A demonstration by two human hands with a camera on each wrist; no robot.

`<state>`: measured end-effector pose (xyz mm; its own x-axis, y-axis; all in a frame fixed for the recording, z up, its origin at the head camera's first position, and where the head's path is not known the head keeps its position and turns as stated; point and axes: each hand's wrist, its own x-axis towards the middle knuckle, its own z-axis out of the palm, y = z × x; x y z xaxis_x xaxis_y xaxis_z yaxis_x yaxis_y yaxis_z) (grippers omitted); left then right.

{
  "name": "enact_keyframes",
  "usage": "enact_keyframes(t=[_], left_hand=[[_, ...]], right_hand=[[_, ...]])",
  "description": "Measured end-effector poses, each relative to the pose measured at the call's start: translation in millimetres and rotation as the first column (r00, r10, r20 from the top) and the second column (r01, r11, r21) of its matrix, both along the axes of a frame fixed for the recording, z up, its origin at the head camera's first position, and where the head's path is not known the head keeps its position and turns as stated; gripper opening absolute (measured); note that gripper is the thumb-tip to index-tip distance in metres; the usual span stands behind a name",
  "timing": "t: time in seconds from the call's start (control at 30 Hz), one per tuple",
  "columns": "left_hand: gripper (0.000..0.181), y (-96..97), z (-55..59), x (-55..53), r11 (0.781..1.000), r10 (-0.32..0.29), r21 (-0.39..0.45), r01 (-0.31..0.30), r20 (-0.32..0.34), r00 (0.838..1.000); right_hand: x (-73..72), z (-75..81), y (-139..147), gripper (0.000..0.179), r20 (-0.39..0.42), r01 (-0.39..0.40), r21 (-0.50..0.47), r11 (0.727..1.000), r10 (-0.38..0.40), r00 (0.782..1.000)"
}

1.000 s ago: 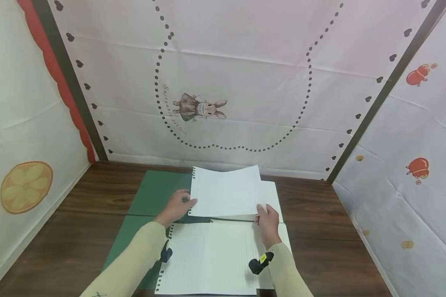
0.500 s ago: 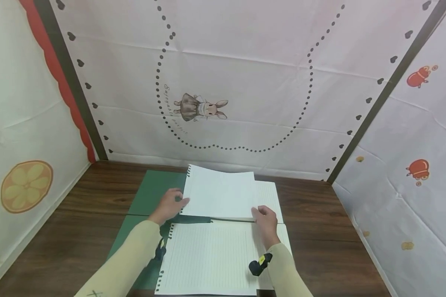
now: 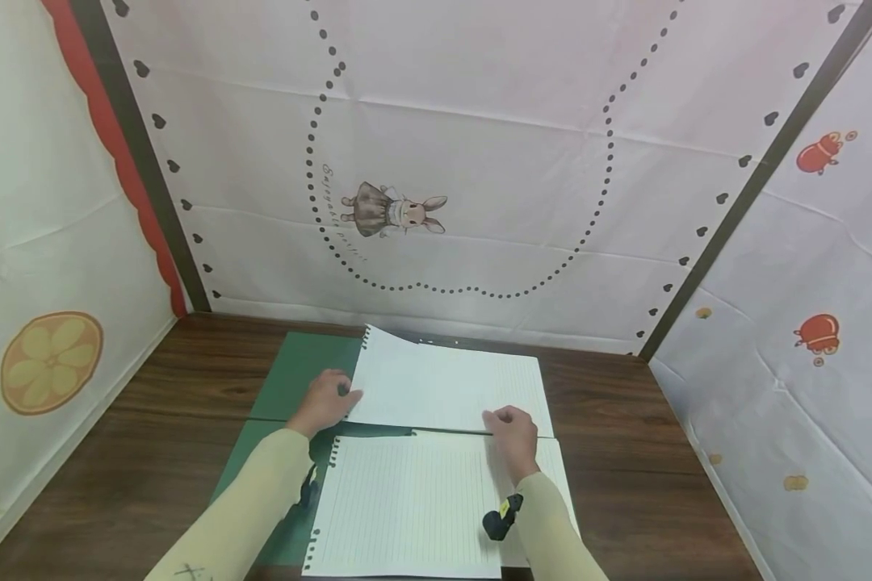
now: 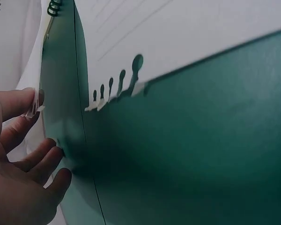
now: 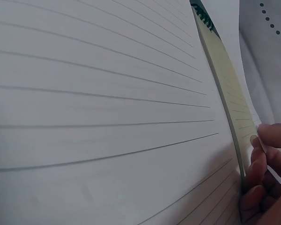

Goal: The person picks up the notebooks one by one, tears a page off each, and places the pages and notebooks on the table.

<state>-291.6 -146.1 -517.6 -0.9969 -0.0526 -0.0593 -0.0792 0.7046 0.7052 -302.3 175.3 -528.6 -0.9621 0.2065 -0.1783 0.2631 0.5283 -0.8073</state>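
Observation:
A loose white sheet of paper (image 3: 421, 387) with a torn, holed left edge is held slightly raised. My left hand (image 3: 325, 402) pinches that edge between thumb and finger, the other fingers spread apart in the left wrist view. At the sheet's lower right corner my right hand (image 3: 514, 434) pinches the paper. Beneath it lies a pad of lined paper (image 5: 232, 93) with a dark spiral binding (image 5: 205, 18). A second torn lined sheet (image 3: 407, 508) rests closer to me, its holed edge facing left. Both sheets overlap a green surface (image 3: 312, 367) crossed by a seam.
Brown wooden table (image 3: 647, 452) surrounds the papers. Behind it rises a white printed cloth (image 3: 465, 145) with a rabbit drawing. Similar cloths stand at left and right. More lined paper (image 3: 555, 476) shows under the nearer sheet's right side.
Both hands have shifted left with the loose sheet and lowered it a little. Its right edge now merges visually with the lined page beneath. The nearer sheet has stayed put.

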Motion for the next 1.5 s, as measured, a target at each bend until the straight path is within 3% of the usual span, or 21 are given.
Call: enact_keyframes(t=[0.53, 0.77, 1.27, 1.5], left_hand=[[0.026, 1.5, 4.0, 0.5, 0.991, 0.002, -0.13, -0.003, -0.002, 1.0], [0.021, 6.8, 2.3, -0.6, 0.958, -0.044, -0.284, 0.044, 0.006, 0.999], [0.028, 12.0, 1.9, -5.4, 0.917, -0.006, -0.398, 0.016, 0.025, 1.0], [0.027, 14.5, 0.5, -5.9, 0.909, -0.008, -0.416, 0.019, 0.028, 1.0]], right_hand=[[-1.7, -1.3, -2, 0.024, 0.007, -0.035, 0.111, 0.993, 0.034, 0.999], [-1.3, -2.0, -3, 0.024, 0.006, -0.049, 0.154, 0.987, 0.048, 0.999], [1.0, -2.2, -5, 0.025, -0.03, -0.064, 0.171, 0.983, 0.07, 0.997], [-1.0, -6.1, -2, 0.025, -0.029, -0.07, 0.173, 0.982, 0.076, 0.997]])
